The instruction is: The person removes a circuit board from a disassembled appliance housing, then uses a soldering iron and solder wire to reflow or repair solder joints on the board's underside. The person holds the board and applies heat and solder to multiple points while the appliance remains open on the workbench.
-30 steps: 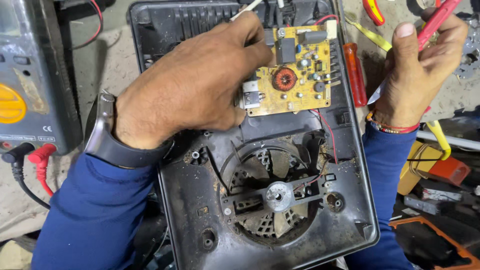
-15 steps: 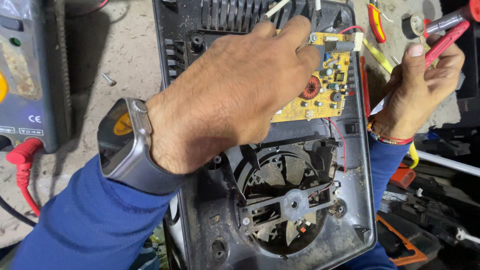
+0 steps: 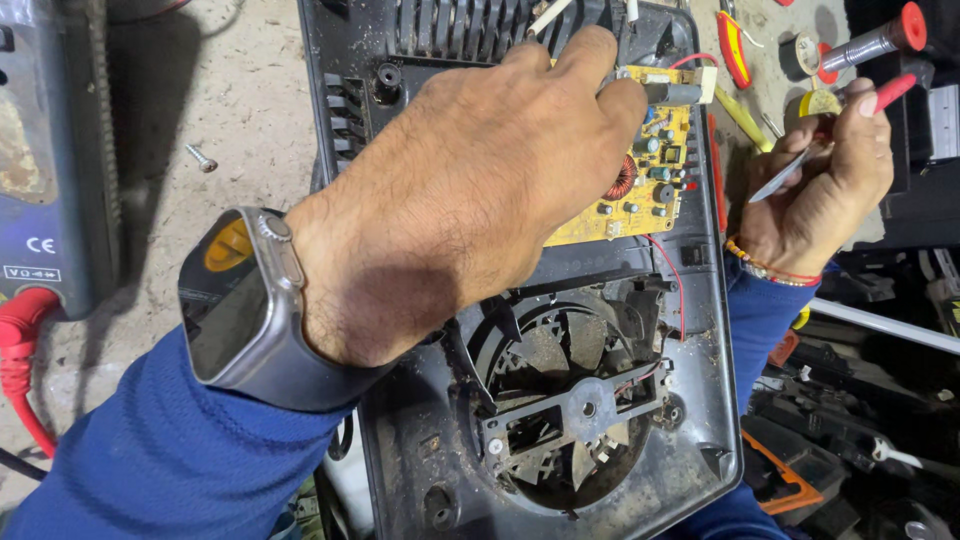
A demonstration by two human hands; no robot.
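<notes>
My left hand (image 3: 470,190) lies over the upper part of an opened black plastic housing (image 3: 700,400), its fingertips pinching parts at the top edge of a yellow circuit board (image 3: 640,195). A grey smartwatch (image 3: 235,300) sits on that wrist above a blue sleeve. My right hand (image 3: 820,190) hovers just right of the housing, gripping red-handled pliers (image 3: 800,160) whose metal jaws point down-left. In the lower half of the housing a round fan opening (image 3: 565,400) shows dusty blades under a bracket. Thin red wires run from the board.
A grey multimeter (image 3: 55,150) with a red lead plug (image 3: 25,330) stands at the left edge. A loose screw (image 3: 200,157) lies on the dusty bench. Red and yellow screwdrivers (image 3: 735,50), a solder spool (image 3: 800,50) and dark clutter crowd the right side.
The view has closed in and shifted left. My left hand has slid up and right over the board to its top edge. My right hand keeps the pliers beside the housing.
</notes>
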